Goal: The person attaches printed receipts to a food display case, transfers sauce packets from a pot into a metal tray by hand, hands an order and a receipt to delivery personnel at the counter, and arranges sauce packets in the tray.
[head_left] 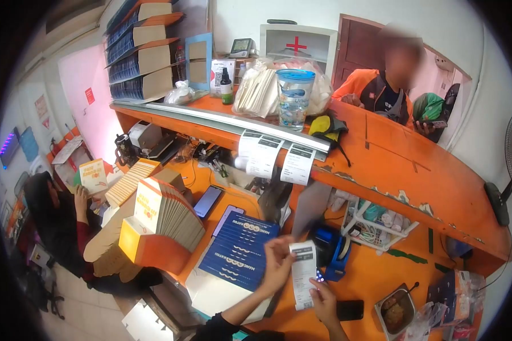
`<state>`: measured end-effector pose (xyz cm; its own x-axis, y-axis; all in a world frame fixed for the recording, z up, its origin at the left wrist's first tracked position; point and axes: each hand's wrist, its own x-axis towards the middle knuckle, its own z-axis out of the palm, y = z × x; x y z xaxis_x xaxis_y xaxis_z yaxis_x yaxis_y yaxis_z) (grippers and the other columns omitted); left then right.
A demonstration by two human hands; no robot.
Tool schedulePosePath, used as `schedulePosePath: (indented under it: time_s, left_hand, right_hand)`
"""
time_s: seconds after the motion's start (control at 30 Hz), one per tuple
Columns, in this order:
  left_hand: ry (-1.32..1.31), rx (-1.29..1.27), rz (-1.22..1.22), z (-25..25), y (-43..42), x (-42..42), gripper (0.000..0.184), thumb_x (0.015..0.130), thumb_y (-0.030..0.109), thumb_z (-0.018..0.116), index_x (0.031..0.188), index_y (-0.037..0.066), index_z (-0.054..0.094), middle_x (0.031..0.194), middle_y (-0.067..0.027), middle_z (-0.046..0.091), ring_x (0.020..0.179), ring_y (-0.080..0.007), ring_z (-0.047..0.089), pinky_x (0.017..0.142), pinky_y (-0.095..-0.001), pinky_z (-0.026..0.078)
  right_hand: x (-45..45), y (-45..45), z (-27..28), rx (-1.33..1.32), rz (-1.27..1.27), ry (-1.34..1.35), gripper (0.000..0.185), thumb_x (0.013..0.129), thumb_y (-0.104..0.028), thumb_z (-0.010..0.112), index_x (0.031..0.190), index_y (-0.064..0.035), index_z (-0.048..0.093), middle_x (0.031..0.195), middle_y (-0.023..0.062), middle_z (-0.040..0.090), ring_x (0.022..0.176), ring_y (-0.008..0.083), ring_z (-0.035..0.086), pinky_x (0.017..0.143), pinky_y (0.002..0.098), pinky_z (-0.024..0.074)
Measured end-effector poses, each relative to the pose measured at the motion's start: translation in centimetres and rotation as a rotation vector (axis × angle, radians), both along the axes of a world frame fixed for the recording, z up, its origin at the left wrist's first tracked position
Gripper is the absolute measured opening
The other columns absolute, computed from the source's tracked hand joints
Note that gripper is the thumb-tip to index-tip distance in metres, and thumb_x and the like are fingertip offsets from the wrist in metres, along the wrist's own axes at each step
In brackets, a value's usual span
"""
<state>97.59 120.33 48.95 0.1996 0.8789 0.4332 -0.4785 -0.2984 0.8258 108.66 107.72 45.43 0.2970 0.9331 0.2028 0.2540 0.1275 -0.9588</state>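
Observation:
A long printed receipt (302, 278) hangs upright between my two hands over the orange desk. My left hand (279, 262) pinches its upper left edge. Lower down, my right hand (323, 301) has its fingers closed on the right edge. Just behind the receipt stands a blue and black device (331, 250), partly hidden by it. To the left lies a row of dark blue printed boxes (236, 250), close to my left wrist. A black phone (350, 310) rests beside my right hand.
Folded orange and white boxes (168, 213) stand left of two phones. Receipts (297, 165) hang from the orange counter (381, 142). A food container (395, 311) is at the lower right. One person (51, 227) sits left; another (381, 94) stands behind the counter.

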Motion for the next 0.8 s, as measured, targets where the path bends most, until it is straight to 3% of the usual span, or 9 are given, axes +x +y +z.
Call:
schedulePosePath:
  time_s: [0.1,0.2,0.3,0.37,0.4,0.5,0.63,0.73,0.8]
  left_hand:
    - [0.183,0.102,0.427,4.0,6.4,-2.4,0.051,0.074,0.002,0.054,0.115,0.005,0.023,0.111,-0.0118,0.036,0.103,-0.0204,0.038,0.091,-0.0332,0.027]
    - [0.129,0.213,0.512,8.0,12.9,-4.5,0.049,0.077,0.01,0.054,0.116,0.004,0.025,0.114,-0.0131,0.031,0.112,-0.0232,0.029,0.095,-0.0357,0.021]
    - [0.353,0.356,0.422,9.6,15.2,-5.3,0.046,0.076,0.011,0.055,0.115,0.005,0.031,0.104,-0.0103,0.04,0.101,-0.0186,0.04,0.087,-0.0316,0.031]
    - [0.247,0.195,0.098,9.9,14.5,-5.3,0.041,0.076,0.012,0.056,0.111,0.005,0.038,0.089,-0.0059,0.047,0.081,-0.0117,0.047,0.072,-0.0242,0.038]
    - [0.268,0.302,0.177,8.5,14.7,-5.3,0.037,0.076,0.009,0.056,0.111,0.006,0.042,0.078,-0.0017,0.048,0.066,-0.0068,0.046,0.059,-0.0184,0.037]
    - [0.328,0.283,-0.012,7.9,11.6,-6.3,0.036,0.077,0.007,0.055,0.111,0.006,0.044,0.079,-0.0013,0.047,0.068,-0.0058,0.044,0.056,-0.0164,0.035]
    - [0.316,0.333,-0.082,9.1,6.3,-6.8,0.041,0.075,0.003,0.055,0.115,0.007,0.043,0.088,-0.0036,0.044,0.077,-0.0081,0.047,0.054,-0.0173,0.039]
    - [0.358,0.292,-0.328,11.2,2.4,-7.4,0.058,0.07,-0.001,0.059,0.122,0.008,0.034,0.109,-0.009,0.03,0.096,-0.0179,0.047,0.072,-0.0236,0.047]
    - [0.393,0.241,-0.386,12.5,0.3,-7.6,0.061,0.069,-0.004,0.059,0.123,0.006,0.032,0.109,-0.0084,0.031,0.097,-0.0162,0.047,0.072,-0.0225,0.046]
  right_hand:
    - [0.6,0.5,-1.2,-0.071,-0.045,-0.216,0.027,0.077,-0.008,0.051,0.104,-0.0044,0.052,0.093,0.0113,0.052,0.082,0.0168,0.054,0.067,0.0245,0.0435]
    - [1.6,0.6,-3.5,-0.271,0.131,-0.55,0.03,0.079,-0.017,0.052,0.105,-0.0026,0.052,0.104,0.0177,0.048,0.095,0.0261,0.049,0.079,0.0302,0.039]
    - [1.6,0.7,-3.0,-0.272,0.129,-0.891,0.033,0.078,-0.022,0.052,0.106,-0.0041,0.051,0.108,0.0202,0.046,0.101,0.0315,0.044,0.085,0.0341,0.0354]
    - [1.8,1.0,-3.0,-0.303,0.201,-0.766,0.033,0.078,-0.02,0.052,0.108,-0.0053,0.05,0.109,0.0193,0.046,0.101,0.0308,0.045,0.086,0.0331,0.0349]
    - [2.0,1.3,-2.9,-0.301,0.198,-0.771,0.033,0.078,-0.02,0.052,0.108,-0.0053,0.05,0.109,0.0193,0.046,0.101,0.0308,0.045,0.086,0.0331,0.0349]
    - [2.0,2.3,-1.3,-0.227,0.223,-0.651,0.037,0.078,-0.026,0.053,0.111,-0.0112,0.048,0.106,0.0145,0.049,0.099,0.0268,0.048,0.082,0.0355,0.0392]
    - [1.2,5.6,5.2,-0.042,0.286,-0.097,0.045,0.08,-0.023,0.053,0.118,-0.0036,0.038,0.106,0.0117,0.049,0.104,0.0171,0.045,0.084,0.0277,0.0359]
    - [-0.2,7.6,11.7,0.271,0.421,0.286,0.054,0.082,-0.018,0.048,0.126,-0.0013,0.022,0.117,0.0136,0.041,0.106,0.019,0.042,0.088,0.028,0.0311]
    - [-0.9,8.4,14.9,0.336,0.513,0.354,0.054,0.082,-0.015,0.048,0.127,-0.0017,0.02,0.119,0.0139,0.039,0.106,0.0191,0.041,0.09,0.0286,0.0298]
